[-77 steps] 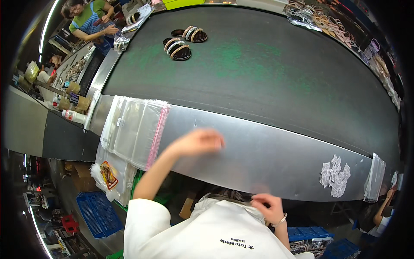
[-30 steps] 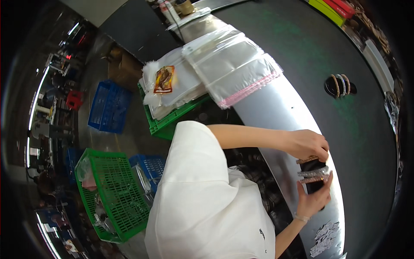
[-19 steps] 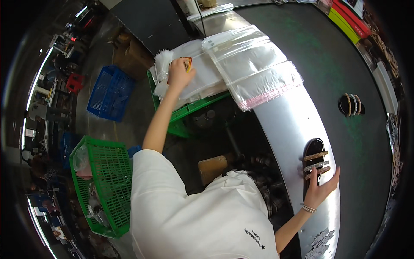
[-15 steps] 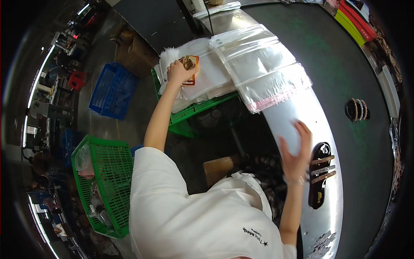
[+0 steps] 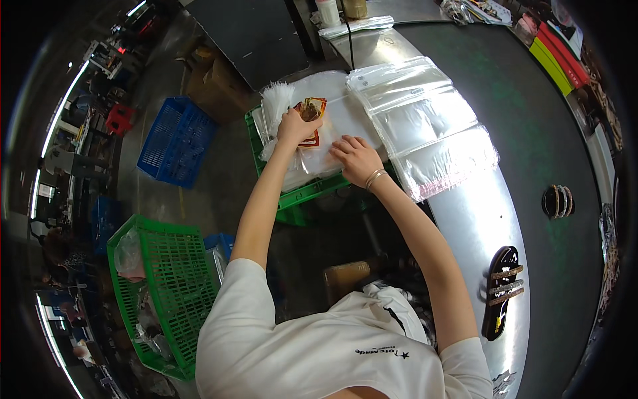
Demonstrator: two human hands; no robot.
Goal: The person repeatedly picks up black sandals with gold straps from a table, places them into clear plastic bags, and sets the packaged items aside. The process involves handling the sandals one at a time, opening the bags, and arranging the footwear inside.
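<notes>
My left hand point(image 5: 299, 130) grips a small orange-and-red bordered card point(image 5: 314, 110) with a dark brown picture on it. Beneath lies a stack of clear plastic bags point(image 5: 339, 100), resting on a green crate point(image 5: 309, 192). My right hand point(image 5: 359, 159), a bracelet at its wrist, rests on the near right part of that stack with its fingers bent and slightly apart. Just right of it is an overlapping row of clear plastic bags point(image 5: 425, 120) on the metal tabletop. A black slide sandal point(image 5: 502, 292) with glittery straps lies at the lower right of the tabletop.
A second strapped sandal point(image 5: 558, 201) sits on the dark conveyor belt point(image 5: 525, 139). To the left stand a blue crate point(image 5: 176, 141) and a green basket point(image 5: 166, 292) holding plastic-wrapped things. A cardboard box point(image 5: 216, 86) is beyond, beside a dark panel point(image 5: 252, 40).
My right hand has swung from above the metal tabletop, up and left, onto the bag stack. My left hand stays at the card. The view has shifted slightly.
</notes>
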